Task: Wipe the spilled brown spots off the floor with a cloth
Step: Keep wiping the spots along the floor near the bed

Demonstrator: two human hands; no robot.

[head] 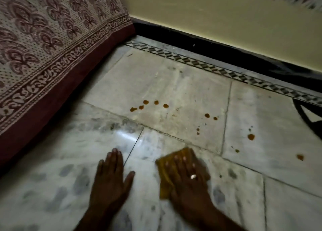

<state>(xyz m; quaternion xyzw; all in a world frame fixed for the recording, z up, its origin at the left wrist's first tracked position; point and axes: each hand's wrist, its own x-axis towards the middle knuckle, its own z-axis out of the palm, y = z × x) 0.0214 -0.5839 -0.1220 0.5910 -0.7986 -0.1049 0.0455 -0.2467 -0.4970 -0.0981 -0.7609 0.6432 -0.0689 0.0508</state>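
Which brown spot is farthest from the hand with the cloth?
The spot at the top of the left cluster, nearest the bedspread; the others lie closer to the cloth.

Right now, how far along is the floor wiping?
Barely started. The right hand presses the yellow cloth flat on the floor; the left hand rests flat alongside. The brown spots ahead and to the right all look unwiped.

My right hand is motion-blurred and covers most of the yellow cloth; its folds and far edge can't be read. Both forearms are cut off by the bottom edge. Beyond my left hand, the patterned bedcover runs out of frame. A dark shape far right of my right hand is cropped, unidentifiable.
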